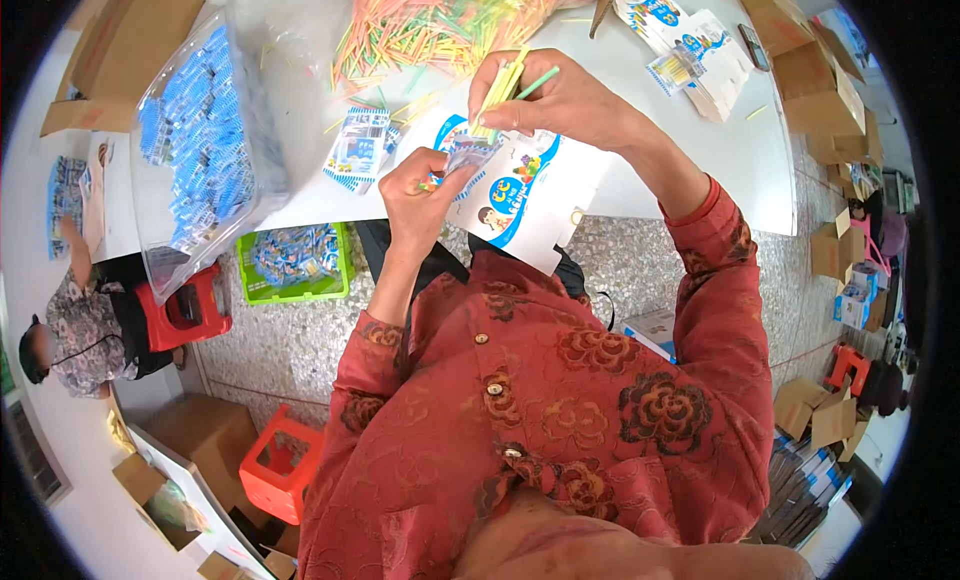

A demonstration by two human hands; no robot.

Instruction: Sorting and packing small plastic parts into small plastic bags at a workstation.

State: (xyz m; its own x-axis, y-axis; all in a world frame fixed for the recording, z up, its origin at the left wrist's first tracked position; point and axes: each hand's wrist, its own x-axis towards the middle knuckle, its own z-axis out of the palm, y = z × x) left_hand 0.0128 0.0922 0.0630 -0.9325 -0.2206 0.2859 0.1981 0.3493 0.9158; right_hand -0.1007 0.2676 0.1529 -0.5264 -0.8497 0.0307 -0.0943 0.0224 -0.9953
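**Counting sticks and printed card, in hand at the table's near edge**

Right hand (545,100) pinches one small bundle of thin sticks (503,85), mostly yellow, one green: likely light, stiff, snappable; grip mid-length. Left hand (425,185) pinches one printed card (525,195), probably light and bendy. One loose stick heap (440,20) at the white table's (700,150) far edge; count untellable.

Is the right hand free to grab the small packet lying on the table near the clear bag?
Probably not as it stands: the right hand already pinches yellow sticks, though the small packet lies uncovered on the table.
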